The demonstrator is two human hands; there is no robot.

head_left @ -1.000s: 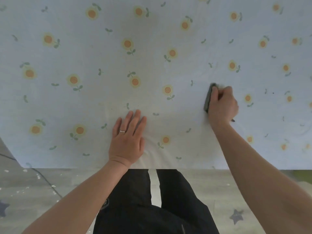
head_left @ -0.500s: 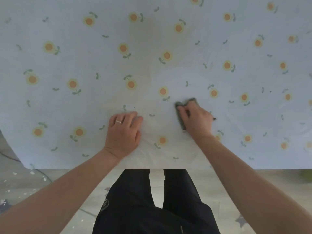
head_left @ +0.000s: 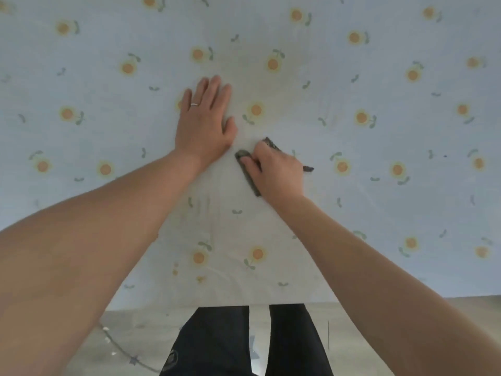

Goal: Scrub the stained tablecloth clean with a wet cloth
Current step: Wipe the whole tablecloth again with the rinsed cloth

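Note:
A pale blue tablecloth (head_left: 379,185) printed with orange flowers covers the table and fills most of the view. A faint yellowish stain (head_left: 252,74) spreads across its middle. My right hand (head_left: 279,169) presses a folded dark grey cloth (head_left: 248,172) onto the tablecloth; the cloth sticks out at the hand's left side and beyond the fingertips. My left hand (head_left: 206,120) lies flat on the tablecloth, fingers together, just left of and beyond the cloth. A ring shows on one finger.
The table's near edge (head_left: 244,303) runs across the bottom of the view. Below it are my dark trousers (head_left: 217,343) and a grey floor (head_left: 130,337) with a thin cable and small white specks.
My right hand has swept the grey cloth leftward from the right part of the table to the middle. My left hand has slid farther from the near edge.

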